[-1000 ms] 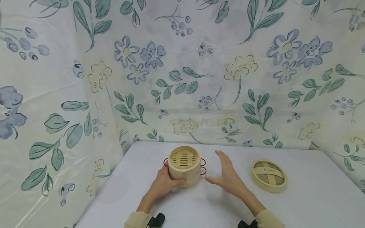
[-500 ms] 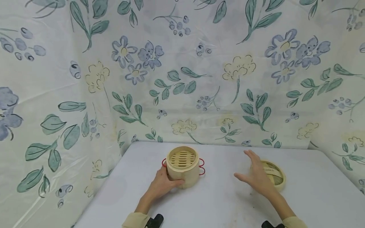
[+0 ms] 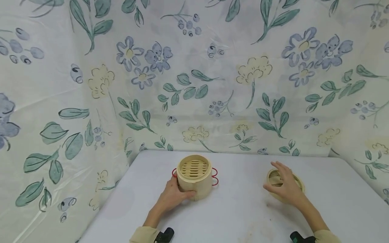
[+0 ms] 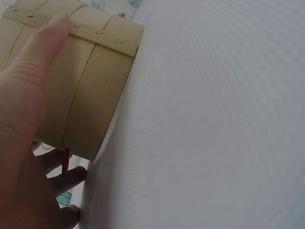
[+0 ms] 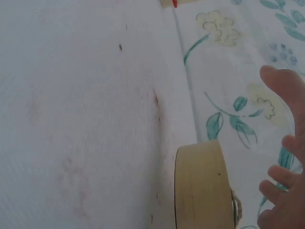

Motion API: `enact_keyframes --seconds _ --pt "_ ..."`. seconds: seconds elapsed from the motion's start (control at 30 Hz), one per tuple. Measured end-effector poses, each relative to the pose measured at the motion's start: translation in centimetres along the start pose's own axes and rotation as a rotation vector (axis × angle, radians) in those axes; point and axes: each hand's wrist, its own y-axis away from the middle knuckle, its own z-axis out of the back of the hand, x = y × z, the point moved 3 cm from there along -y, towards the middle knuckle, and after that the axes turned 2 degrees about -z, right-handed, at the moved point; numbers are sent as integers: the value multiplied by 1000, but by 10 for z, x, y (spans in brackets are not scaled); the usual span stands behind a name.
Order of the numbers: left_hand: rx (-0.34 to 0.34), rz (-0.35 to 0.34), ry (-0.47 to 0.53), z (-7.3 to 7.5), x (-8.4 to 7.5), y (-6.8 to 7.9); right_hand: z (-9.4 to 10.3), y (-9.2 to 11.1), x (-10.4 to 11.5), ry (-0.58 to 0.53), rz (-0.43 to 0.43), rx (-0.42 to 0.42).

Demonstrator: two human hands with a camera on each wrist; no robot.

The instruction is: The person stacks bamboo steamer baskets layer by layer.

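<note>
A stacked bamboo steamer (image 3: 199,187) with a slatted top tier and red loops at its sides stands on the white table. My left hand (image 3: 174,198) grips its left side, thumb across the front. In the left wrist view, that thumb presses the steamer wall (image 4: 88,86) near a stapled band, with fingers round the far side by a red loop. To the right, my right hand (image 3: 287,188) hovers over the round bamboo lid (image 3: 275,178), partly hiding it. The right wrist view shows those fingers apart from the lid's side (image 5: 202,186), holding nothing.
The white table (image 3: 231,216) runs back to a wall of floral cloth (image 3: 225,84), which also covers both sides. Small dark specks and brownish stains (image 5: 156,99) mark the tabletop near the lid.
My right hand has moved right, from beside the steamer to over the lid, and its fingers have lowered toward it. My left hand keeps its grip on the steamer.
</note>
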Motion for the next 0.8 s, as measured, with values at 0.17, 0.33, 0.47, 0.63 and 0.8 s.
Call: enact_keyframes --seconds 0.17,0.33,0.47,0.63,0.8 --pt "0 31 0 0 3 0 3 2 -13 -3 43 -12" --pt "-2 25 -5 1 3 0 10 5 -23 16 2 17" --pt "1 23 -11 1 2 0 15 8 -30 19 -43 46" --pt "5 8 15 0 1 0 18 11 -41 27 -63 49" --pt "3 -10 21 0 0 -1 19 14 -48 60 -72 54"
